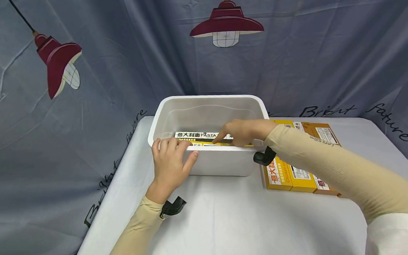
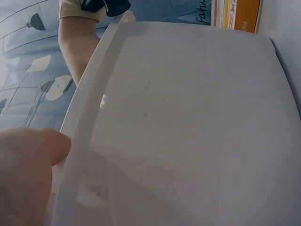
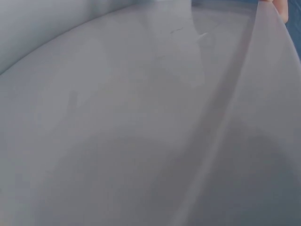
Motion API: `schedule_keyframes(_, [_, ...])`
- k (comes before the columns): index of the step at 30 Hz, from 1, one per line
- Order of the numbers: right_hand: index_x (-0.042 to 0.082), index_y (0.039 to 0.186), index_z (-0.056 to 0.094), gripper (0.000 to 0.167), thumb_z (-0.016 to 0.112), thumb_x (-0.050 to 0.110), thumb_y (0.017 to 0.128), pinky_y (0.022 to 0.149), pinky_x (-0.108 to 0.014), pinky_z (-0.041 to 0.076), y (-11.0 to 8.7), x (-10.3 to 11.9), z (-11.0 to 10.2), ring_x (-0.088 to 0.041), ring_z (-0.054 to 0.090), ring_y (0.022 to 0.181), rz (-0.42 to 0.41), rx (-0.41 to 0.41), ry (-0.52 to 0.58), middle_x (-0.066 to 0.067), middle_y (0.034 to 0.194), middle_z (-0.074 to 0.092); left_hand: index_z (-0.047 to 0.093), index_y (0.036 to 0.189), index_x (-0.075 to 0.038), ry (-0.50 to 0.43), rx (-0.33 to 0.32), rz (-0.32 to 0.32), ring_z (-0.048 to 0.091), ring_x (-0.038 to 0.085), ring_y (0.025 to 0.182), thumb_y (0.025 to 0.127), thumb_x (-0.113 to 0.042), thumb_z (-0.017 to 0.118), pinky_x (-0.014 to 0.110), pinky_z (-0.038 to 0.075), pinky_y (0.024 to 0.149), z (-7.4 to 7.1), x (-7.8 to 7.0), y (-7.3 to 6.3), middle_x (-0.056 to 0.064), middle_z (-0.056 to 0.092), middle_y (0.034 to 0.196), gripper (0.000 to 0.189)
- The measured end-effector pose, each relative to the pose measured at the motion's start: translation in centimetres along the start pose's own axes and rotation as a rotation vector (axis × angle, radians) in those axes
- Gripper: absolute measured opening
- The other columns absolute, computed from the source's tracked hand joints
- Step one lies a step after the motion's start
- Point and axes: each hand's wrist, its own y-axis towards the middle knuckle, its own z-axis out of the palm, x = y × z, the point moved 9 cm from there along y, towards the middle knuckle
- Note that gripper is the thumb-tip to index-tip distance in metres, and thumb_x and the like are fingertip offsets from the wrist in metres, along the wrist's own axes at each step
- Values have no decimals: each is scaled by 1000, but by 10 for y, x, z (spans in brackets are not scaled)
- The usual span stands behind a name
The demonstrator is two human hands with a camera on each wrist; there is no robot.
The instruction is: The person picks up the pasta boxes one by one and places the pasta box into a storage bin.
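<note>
A white plastic bin (image 1: 219, 161) stands on the table, with a yellow-and-white pasta box (image 1: 192, 135) lying inside it. My left hand (image 1: 171, 160) grips the near rim at the left, fingers hooked over the edge and thumb along the outside. In the left wrist view the thumb (image 2: 56, 146) lies against that rim. My right hand (image 1: 240, 131) reaches over the rim into the bin. Its index finger stretches out and touches the top of the pasta box; the other fingertips are hidden. The right wrist view is filled by the bin's outer wall (image 3: 141, 103).
Several yellow and orange pasta boxes (image 1: 301, 174) lie side by side to the right of the bin, partly covered by my right sleeve. The white-covered table (image 1: 223, 226) ends at a grey-blue curtain (image 1: 134, 50) printed with red lamps and lettering.
</note>
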Motion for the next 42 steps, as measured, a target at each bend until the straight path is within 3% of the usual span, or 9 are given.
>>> schedule_keyframes(3, [25,138,65,57,67,-1,87,109,-47,47,-2,2,-1,-29,58,131,-28,-8,-7,-9,146,61,70,101,-9,0,0,2,56,38,100,93,-40,62,66,29,110,0,0,1,14,65,98,33])
schedule_keyframes(13, [16,135,67,43,64,5,94,112,-49,46,-15,8,-7,-33,59,133,-112,-94,-57,-11,138,66,69,102,-9,0,0,2,55,38,102,94,-41,62,66,29,110,0,-1,0,14,64,98,34])
schedule_keyframes(17, [14,136,67,42,66,9,94,108,-50,49,-33,5,-15,-34,62,127,-130,-168,-68,-13,134,69,69,102,-9,-2,-7,8,55,39,101,94,-41,61,66,29,109,0,-1,0,14,64,98,34])
schedule_keyframes(21, [12,142,61,47,66,14,95,105,-52,50,-63,-11,-28,-35,62,125,-71,-261,-47,-19,137,64,70,102,-9,-4,-9,9,55,39,101,94,-41,61,66,29,109,-1,-2,0,14,64,98,34])
schedule_keyframes(26, [13,148,54,52,66,22,98,104,-61,48,-110,-50,-39,-42,55,131,61,-376,-30,-24,147,53,70,102,-9,-6,-5,9,55,39,102,93,-40,62,66,29,109,-1,-2,-1,14,64,97,33])
schedule_keyframes(29, [11,150,50,56,65,27,99,101,-66,47,-135,-86,-35,-48,51,132,177,-399,-21,-28,149,47,70,102,-9,-7,-11,8,55,39,102,93,-39,63,65,30,108,-2,-1,-1,14,64,97,32])
schedule_keyframes(35, [4,154,41,66,63,35,100,98,-75,43,-179,-161,-2,-58,43,132,379,-372,-22,-38,149,40,70,102,-9,-6,-21,10,55,39,101,92,-38,64,65,30,107,-3,-3,0,14,64,95,32])
schedule_keyframes(42, [-9,150,38,70,63,32,100,99,-77,40,-217,-221,47,-64,39,128,464,-384,22,-46,142,40,71,104,-9,-12,-22,12,55,40,102,92,-39,64,65,30,108,-2,-5,0,15,65,96,33])
